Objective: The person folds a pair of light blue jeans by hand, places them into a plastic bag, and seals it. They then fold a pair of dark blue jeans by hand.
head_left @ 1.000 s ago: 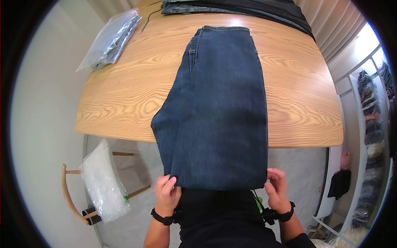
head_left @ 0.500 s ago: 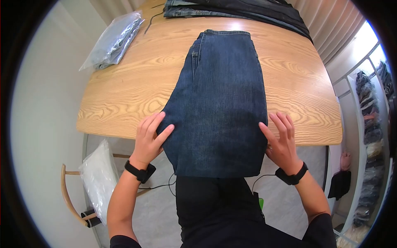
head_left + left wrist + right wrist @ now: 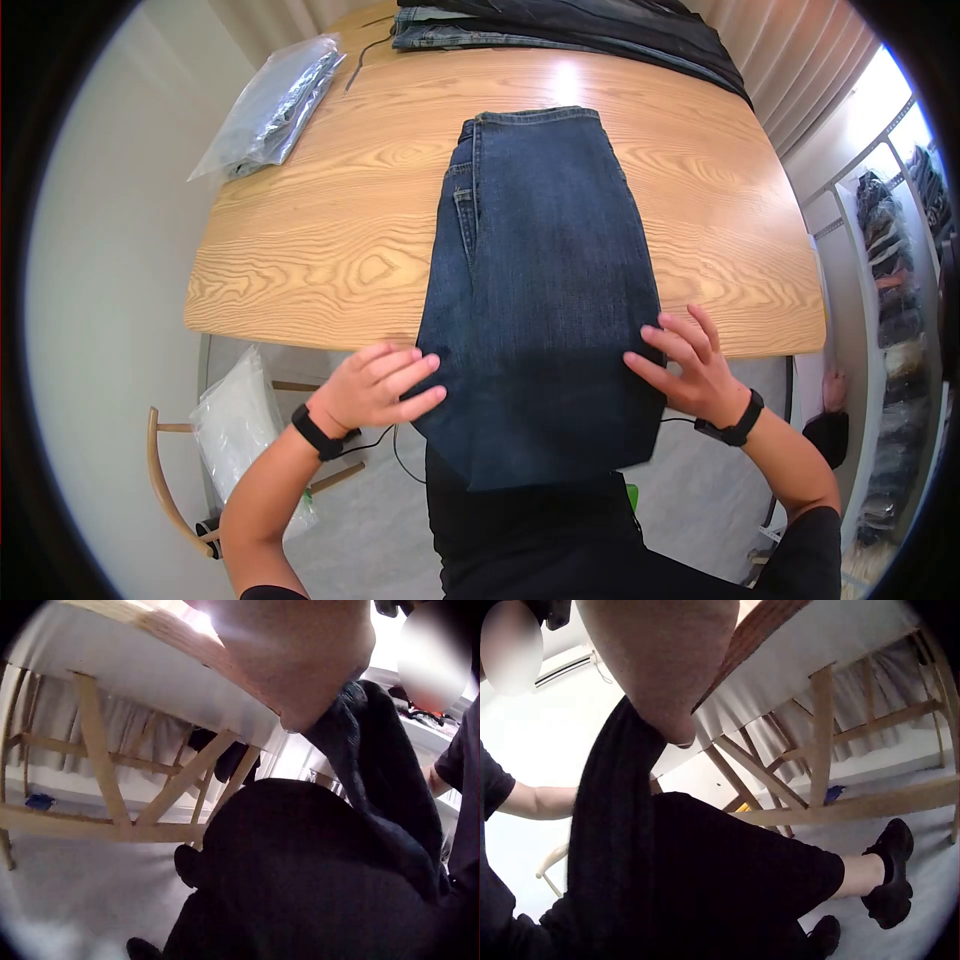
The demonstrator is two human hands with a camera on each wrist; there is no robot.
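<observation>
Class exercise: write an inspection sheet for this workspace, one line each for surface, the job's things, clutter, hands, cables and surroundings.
Surface: wooden table, light grain.
Job's things: folded blue jeans lie lengthwise, near end hanging over the table edge.
Clutter: plastic bag at far left; dark clothes pile at far edge.
Hands: left hand and right hand flat on the jeans' sides, fingers spread.
Cables: thin black cable below the left wrist.
Surroundings: chair holding a bag; clothes rack at right.

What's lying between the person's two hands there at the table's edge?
In the head view, the folded jeans lie between them: the left hand rests on one side edge, the right hand on the other, fingers straight.
</observation>
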